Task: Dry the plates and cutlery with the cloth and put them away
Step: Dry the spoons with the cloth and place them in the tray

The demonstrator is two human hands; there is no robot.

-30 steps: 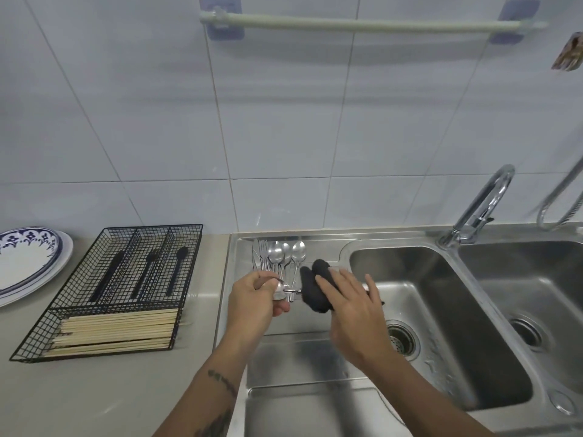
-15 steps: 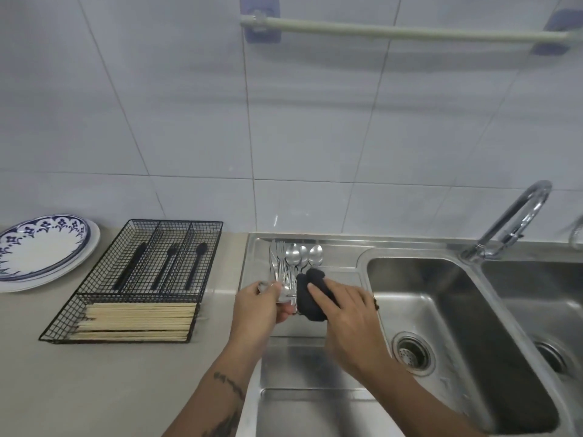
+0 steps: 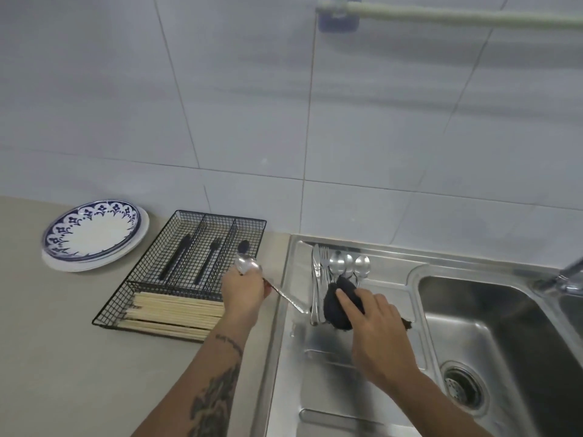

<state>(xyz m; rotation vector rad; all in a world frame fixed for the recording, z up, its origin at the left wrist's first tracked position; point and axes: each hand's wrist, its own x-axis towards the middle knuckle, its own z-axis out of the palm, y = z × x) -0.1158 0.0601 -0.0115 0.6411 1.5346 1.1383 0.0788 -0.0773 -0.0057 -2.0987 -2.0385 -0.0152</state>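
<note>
My left hand [image 3: 243, 291] grips a steel spoon [image 3: 247, 265], its bowl over the right edge of the black wire cutlery tray [image 3: 151, 279] and its handle pointing back toward the sink. My right hand [image 3: 372, 313] holds a dark cloth [image 3: 337, 307] over the drainboard, beside the wet cutlery [image 3: 339, 268]: a knife, a fork and three spoons lying side by side. Stacked plates [image 3: 94, 234] with a blue pattern sit on the counter left of the tray.
The tray holds black cutlery [image 3: 206, 258] in its rear compartments and pale chopsticks [image 3: 176, 313] in front. A steel double sink [image 3: 492, 335] with a drain and a tap [image 3: 568, 275] lies to the right. A towel rail [image 3: 441, 15] runs along the tiled wall.
My left hand has carried the spoon leftward from the cloth to the tray's edge. My right hand stays over the drainboard with the cloth. The view has swung left.
</note>
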